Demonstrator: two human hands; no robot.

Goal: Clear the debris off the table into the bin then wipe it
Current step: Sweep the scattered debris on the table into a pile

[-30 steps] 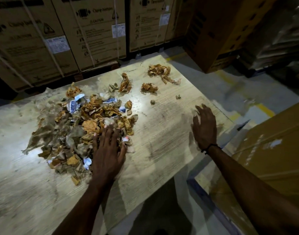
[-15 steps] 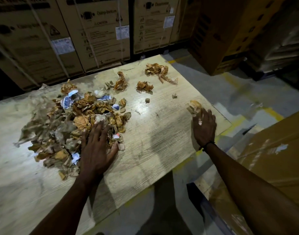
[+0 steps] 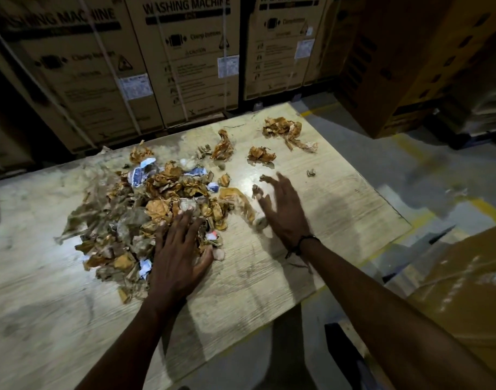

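Note:
A heap of crumpled brown paper and blue-white scraps point(image 3: 145, 209) covers the middle left of the pale wooden table point(image 3: 339, 204). My left hand point(image 3: 179, 254) lies flat with spread fingers on the heap's near right edge. My right hand point(image 3: 283, 209) is blurred, fingers straight, at the heap's right side, touching an orange-brown crumpled piece point(image 3: 238, 201). Loose clumps lie further back: one orange wad point(image 3: 222, 146), a smaller one point(image 3: 260, 154) and a long torn clump point(image 3: 290, 132) near the far right corner. A tiny scrap point(image 3: 311, 172) sits alone.
Tall washing-machine cartons point(image 3: 190, 60) stand right behind the table. A dark brown carton point(image 3: 404, 60) stands at the back right. An open cardboard box point(image 3: 466, 282) sits on the floor to the right of the table. Grey floor with yellow lines point(image 3: 483, 206) lies beyond the table's right edge.
My right hand swept left from the table's right edge to the heap, bringing a crumpled piece with it. My left hand stayed flat on the heap.

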